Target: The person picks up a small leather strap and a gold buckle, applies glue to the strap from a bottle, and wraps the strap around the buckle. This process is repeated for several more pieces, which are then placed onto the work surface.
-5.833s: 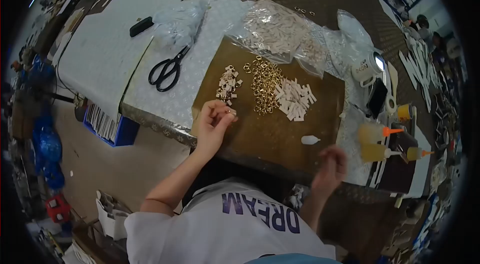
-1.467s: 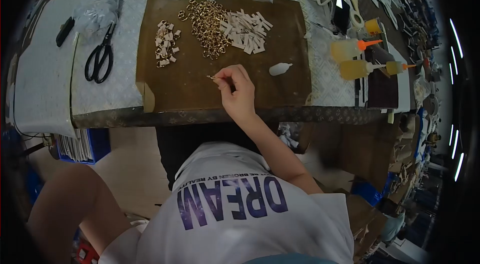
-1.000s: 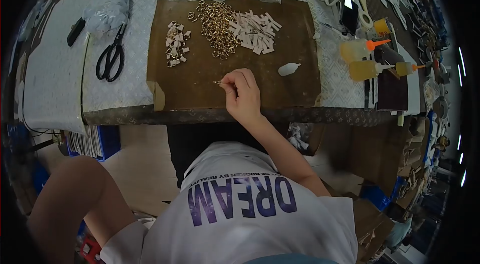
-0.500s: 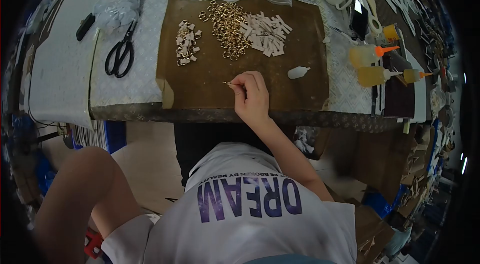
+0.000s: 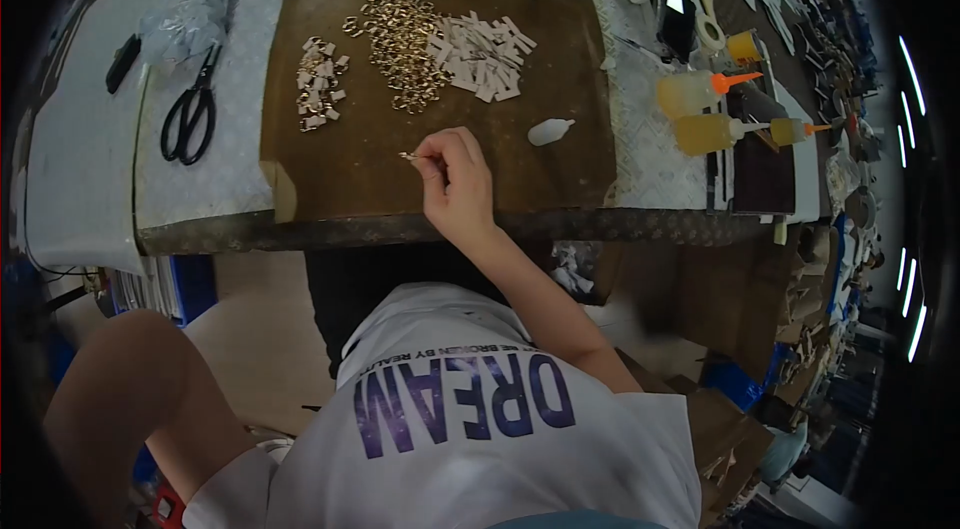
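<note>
Head view, right hand fingers pinched shut on small gold ring (shiny metal), above brown mat.

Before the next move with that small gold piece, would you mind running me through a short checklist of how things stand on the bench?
1. Gold piece pinched at the fingertips of the right hand: ok.
2. Left hand in view: not ok; only the raised arm shows at lower left, the hand itself is out of frame.
3. Pile of gold rings within the brown mat: ok, beside the white strips.
4. Finished pieces kept apart from the ring pile: ok.
5. Small white bottle on the mat: lying on its side; whether it is capped, cannot tell.
6. Scissors away from the hand: ok, left of the mat.
</note>
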